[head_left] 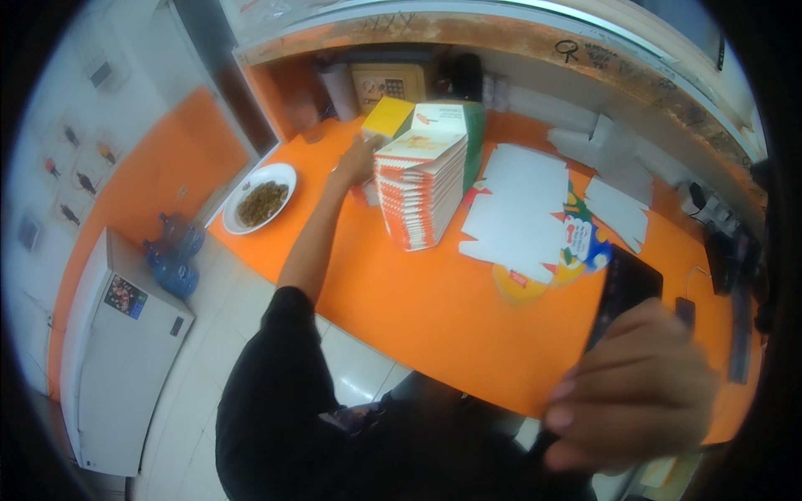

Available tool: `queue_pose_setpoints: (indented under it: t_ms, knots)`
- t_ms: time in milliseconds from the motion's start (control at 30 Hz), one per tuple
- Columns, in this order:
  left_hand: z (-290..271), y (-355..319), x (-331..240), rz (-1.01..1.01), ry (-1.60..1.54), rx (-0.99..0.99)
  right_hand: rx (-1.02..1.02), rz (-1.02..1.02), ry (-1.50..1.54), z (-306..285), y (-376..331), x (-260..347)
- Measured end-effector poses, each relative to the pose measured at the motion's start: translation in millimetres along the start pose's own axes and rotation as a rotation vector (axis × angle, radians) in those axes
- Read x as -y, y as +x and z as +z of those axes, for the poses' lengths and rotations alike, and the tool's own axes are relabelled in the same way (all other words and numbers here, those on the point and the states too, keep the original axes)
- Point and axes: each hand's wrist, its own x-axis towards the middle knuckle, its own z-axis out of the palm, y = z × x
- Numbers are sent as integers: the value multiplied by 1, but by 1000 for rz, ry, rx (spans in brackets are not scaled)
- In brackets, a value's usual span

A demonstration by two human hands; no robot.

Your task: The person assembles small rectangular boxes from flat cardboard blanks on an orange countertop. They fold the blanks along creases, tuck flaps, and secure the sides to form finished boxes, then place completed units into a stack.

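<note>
One stack of folded cartons, upright on your orange table, between a white bowl at left and white flat sheets at right. Appearance: many thin layers, edges striped white and orange-red; white upper panels with small orange and green printing; a green panel along the right side.

One left hand, yours: extended to the stack's left side, near a yellow box; fingers partly hidden, so you cannot tell whether they grip.

One right hand, yours: raised close to the camera, fingers curled inward, blurred; whether it holds anything, you cannot tell.

Markings: lettering on the carton panels, too small for you to read surely; multicoloured print with a white label on the sheet under the white ones; dark handwriting along the shelf edge above.
</note>
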Motion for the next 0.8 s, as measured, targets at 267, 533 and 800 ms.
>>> queue_pose_setpoints:
  t_ms: [267,533,800]
  knots:
    - [22,8,-21,-105,-34,-101,-60,-5,-40,5,-4,-3]
    - [32,43,16,-133,45,-16,-16,17,-82,-6,-15,-9]
    - [71,54,70,-203,-207,-50,187,52,-91,-26,-31,-15]
